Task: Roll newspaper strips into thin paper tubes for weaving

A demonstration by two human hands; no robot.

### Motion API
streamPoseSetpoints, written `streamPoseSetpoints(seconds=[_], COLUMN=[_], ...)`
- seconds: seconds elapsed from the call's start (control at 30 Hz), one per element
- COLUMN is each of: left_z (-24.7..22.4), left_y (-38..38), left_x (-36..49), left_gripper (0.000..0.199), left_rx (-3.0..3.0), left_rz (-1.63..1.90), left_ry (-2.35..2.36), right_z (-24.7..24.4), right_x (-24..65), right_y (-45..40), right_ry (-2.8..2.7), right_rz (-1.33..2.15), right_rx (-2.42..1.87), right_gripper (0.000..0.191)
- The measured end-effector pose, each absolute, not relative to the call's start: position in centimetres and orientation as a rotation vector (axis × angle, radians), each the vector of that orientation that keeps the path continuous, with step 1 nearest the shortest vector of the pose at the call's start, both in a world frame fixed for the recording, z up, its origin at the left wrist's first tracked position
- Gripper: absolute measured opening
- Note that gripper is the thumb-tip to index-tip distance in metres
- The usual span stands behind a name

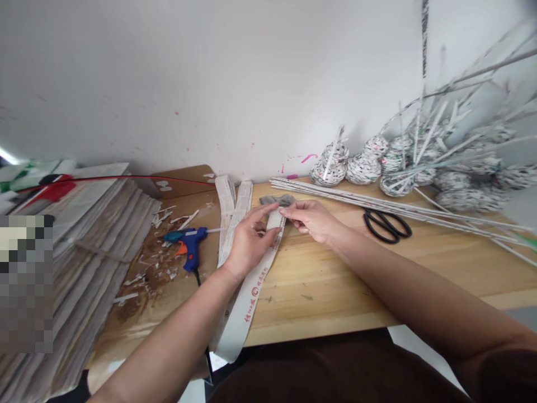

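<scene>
A long paper strip [255, 282] printed with red characters runs from between my hands down over the table's front edge. My left hand [250, 239] grips its far part, thumb on one side and fingers on the other. At the strip's far end, my right hand [311, 219] pinches the corner between thumb and fingers. Just behind my fingertips lies a crumpled grey cloth [277, 199]. More printed paper strips [240, 206] lie to the left of my left hand, partly beneath it.
A blue glue gun [193, 246] rests on brown board amid paper scraps. Black-handled scissors [388, 225] lie right of my right hand, near long rolled paper sticks [352, 197]. Woven paper pieces [329, 163] stand along the wall. Stacked newspapers [113, 240] fill the left.
</scene>
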State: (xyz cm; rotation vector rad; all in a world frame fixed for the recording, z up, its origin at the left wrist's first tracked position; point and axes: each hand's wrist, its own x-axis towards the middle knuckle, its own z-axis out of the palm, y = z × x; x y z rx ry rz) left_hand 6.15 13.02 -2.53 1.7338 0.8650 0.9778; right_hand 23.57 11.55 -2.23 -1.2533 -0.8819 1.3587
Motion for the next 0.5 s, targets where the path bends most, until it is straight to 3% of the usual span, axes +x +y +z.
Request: streamPoseSetpoints(seconds=[0.07, 0.17, 0.23, 0.37, 0.5], left_z=[-2.5, -2.8, -3.1, -3.3, -3.0], left_y=[13.0, 13.4, 13.7, 14.2, 14.1], left_x=[6.2, 6.1, 6.0, 5.8, 6.0], left_gripper=[0.063, 0.044, 0.031, 0.031, 0.035], left_rx=[1.592, 1.407, 1.35, 1.297, 1.212], left_rz=[0.945, 0.825, 0.774, 0.815, 0.828], left_ry=[0.883, 0.893, 0.887, 0.873, 0.879], right_z=[-2.4, -2.6, -2.7, -2.7, -3.2], right_x=[23.5, 23.5, 23.8, 24.9, 25.3], right_y=[11.6, 11.6, 11.6, 11.8, 12.4], right_ry=[-0.937, -1.137, -1.336, -1.799, -2.061], right_rz=[1.307, 1.164, 0.928, 0.245, 0.046], right_rx=[-1.249, -1.247, -1.274, -1.413, -1.802], right_gripper=[0.036, 0.036, 0.038, 0.033, 0.032])
